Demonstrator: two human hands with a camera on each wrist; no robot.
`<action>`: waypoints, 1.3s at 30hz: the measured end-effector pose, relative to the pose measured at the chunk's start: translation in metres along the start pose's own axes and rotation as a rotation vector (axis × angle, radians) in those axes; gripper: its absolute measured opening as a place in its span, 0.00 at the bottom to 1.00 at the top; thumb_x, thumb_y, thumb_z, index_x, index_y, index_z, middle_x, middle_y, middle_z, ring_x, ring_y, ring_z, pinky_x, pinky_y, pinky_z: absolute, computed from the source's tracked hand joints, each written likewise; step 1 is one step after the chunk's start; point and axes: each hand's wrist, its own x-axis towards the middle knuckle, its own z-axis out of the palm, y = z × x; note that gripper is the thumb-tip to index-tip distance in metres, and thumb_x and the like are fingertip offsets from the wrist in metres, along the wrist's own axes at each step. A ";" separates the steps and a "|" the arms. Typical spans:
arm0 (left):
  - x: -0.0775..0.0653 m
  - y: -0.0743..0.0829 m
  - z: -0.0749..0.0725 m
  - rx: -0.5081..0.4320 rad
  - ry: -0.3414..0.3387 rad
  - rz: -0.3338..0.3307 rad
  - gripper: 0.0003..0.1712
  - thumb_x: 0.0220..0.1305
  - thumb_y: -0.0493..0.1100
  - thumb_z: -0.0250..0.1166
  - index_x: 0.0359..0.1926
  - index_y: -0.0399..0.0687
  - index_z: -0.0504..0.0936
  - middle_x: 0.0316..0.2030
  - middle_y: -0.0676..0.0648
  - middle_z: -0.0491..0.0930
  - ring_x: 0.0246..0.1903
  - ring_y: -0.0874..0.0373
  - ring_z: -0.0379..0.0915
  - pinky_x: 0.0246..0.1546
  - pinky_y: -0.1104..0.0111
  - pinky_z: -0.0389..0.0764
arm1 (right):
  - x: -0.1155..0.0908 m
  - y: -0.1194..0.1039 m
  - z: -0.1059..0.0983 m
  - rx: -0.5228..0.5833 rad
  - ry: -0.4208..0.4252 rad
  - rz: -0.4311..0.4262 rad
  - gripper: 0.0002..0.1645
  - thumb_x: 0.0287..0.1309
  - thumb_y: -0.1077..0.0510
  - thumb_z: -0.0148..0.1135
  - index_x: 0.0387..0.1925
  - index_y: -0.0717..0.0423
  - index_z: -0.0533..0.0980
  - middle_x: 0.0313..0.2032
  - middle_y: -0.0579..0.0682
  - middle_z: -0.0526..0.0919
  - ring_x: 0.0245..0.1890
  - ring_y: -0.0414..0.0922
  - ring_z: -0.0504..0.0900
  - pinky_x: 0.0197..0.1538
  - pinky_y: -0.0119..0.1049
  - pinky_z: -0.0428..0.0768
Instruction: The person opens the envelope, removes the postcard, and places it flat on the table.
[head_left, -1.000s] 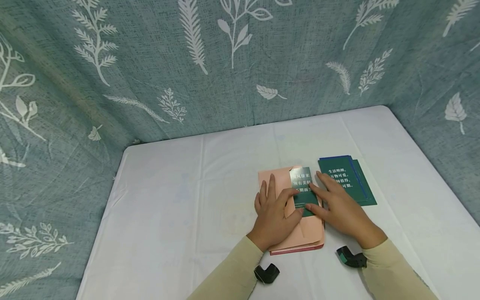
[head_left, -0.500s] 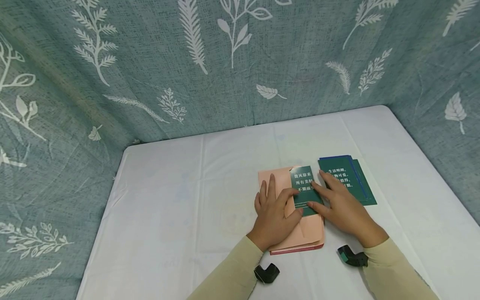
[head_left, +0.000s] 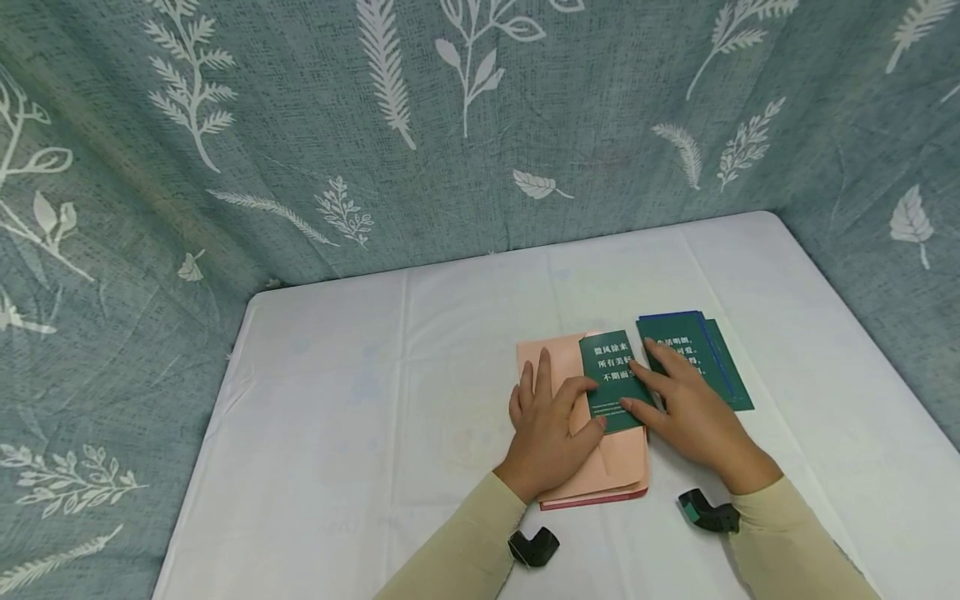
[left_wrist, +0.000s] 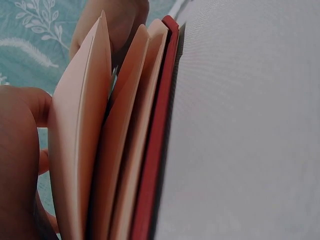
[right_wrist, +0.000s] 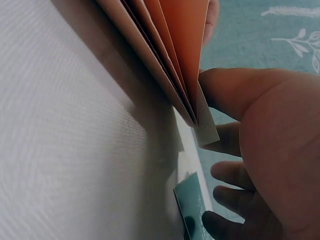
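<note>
A pink paper folder (head_left: pixel 618 462) with several layers and a red bottom cover (left_wrist: pixel 152 175) lies on the table. My left hand (head_left: pixel 546 442) rests on its top layer, fingers spread. A green card (head_left: pixel 615 396) with white writing sticks out of the folder's right side, its left part under the pink layer. The fingertips and thumb of my right hand (head_left: pixel 697 421) rest on the card near its right edge. In the right wrist view, the card's pale underside (right_wrist: pixel 206 131) extends past the folder's edge, with thumb and index finger on its upper side.
More green cards (head_left: pixel 678 323), one with a blue edge, lie stacked to the right, partly under my right hand. Black wrist devices (head_left: pixel 534 547) are on both sleeves. A white cloth (head_left: pixel 337 400) covers the table, and a patterned teal curtain (head_left: pixel 450 192) hangs around it.
My right hand has moved slightly to the right, and the green card has slid with it, showing more of its face. The left hand and folder have stayed put.
</note>
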 end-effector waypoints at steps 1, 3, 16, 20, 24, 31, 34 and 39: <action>0.000 0.000 0.000 0.000 0.002 0.002 0.24 0.75 0.56 0.62 0.67 0.60 0.79 0.86 0.35 0.38 0.83 0.31 0.29 0.72 0.27 0.39 | 0.000 0.000 0.000 0.000 0.001 -0.001 0.40 0.71 0.45 0.74 0.73 0.63 0.76 0.82 0.67 0.59 0.81 0.69 0.55 0.71 0.74 0.62; 0.000 0.001 0.000 -0.004 0.006 0.006 0.23 0.75 0.56 0.62 0.67 0.60 0.79 0.86 0.34 0.39 0.83 0.31 0.29 0.71 0.27 0.39 | 0.000 0.001 -0.001 0.000 0.004 0.000 0.39 0.71 0.46 0.74 0.73 0.63 0.76 0.81 0.67 0.59 0.81 0.70 0.55 0.71 0.74 0.62; -0.001 0.000 0.001 -0.005 0.003 -0.007 0.24 0.74 0.56 0.63 0.67 0.61 0.79 0.86 0.35 0.39 0.83 0.32 0.28 0.72 0.29 0.39 | -0.002 0.007 -0.003 0.011 0.022 0.009 0.38 0.72 0.46 0.74 0.73 0.64 0.76 0.81 0.68 0.58 0.80 0.72 0.54 0.70 0.75 0.62; -0.001 0.001 0.001 0.000 0.009 -0.003 0.24 0.74 0.56 0.63 0.67 0.61 0.79 0.86 0.35 0.39 0.83 0.31 0.29 0.72 0.28 0.40 | -0.002 0.007 -0.003 0.066 0.072 0.004 0.37 0.73 0.47 0.72 0.73 0.65 0.76 0.80 0.68 0.61 0.79 0.72 0.56 0.70 0.76 0.62; -0.001 0.001 0.001 -0.002 0.010 -0.005 0.24 0.74 0.56 0.63 0.67 0.61 0.79 0.86 0.35 0.39 0.83 0.32 0.29 0.72 0.28 0.39 | -0.002 0.007 -0.002 0.151 0.182 0.001 0.34 0.75 0.50 0.71 0.72 0.65 0.77 0.77 0.66 0.68 0.77 0.71 0.62 0.69 0.75 0.64; -0.001 0.001 0.001 -0.002 0.013 -0.015 0.24 0.73 0.55 0.63 0.67 0.61 0.79 0.86 0.36 0.39 0.83 0.33 0.28 0.73 0.30 0.39 | -0.002 0.007 -0.002 0.485 0.289 0.075 0.28 0.80 0.55 0.64 0.73 0.63 0.75 0.68 0.62 0.79 0.63 0.54 0.81 0.53 0.24 0.79; -0.001 0.001 0.002 -0.003 0.010 -0.022 0.24 0.73 0.55 0.63 0.67 0.61 0.79 0.86 0.36 0.39 0.83 0.34 0.28 0.73 0.30 0.39 | -0.003 0.006 -0.006 0.672 0.228 0.178 0.33 0.83 0.48 0.60 0.77 0.62 0.71 0.70 0.61 0.79 0.63 0.44 0.79 0.52 0.22 0.79; -0.001 0.000 0.002 -0.005 0.002 -0.030 0.24 0.73 0.55 0.63 0.67 0.62 0.79 0.87 0.37 0.38 0.83 0.34 0.28 0.74 0.31 0.38 | -0.002 0.008 -0.010 0.838 0.138 0.300 0.40 0.81 0.39 0.59 0.80 0.60 0.67 0.69 0.60 0.77 0.59 0.41 0.80 0.49 0.29 0.84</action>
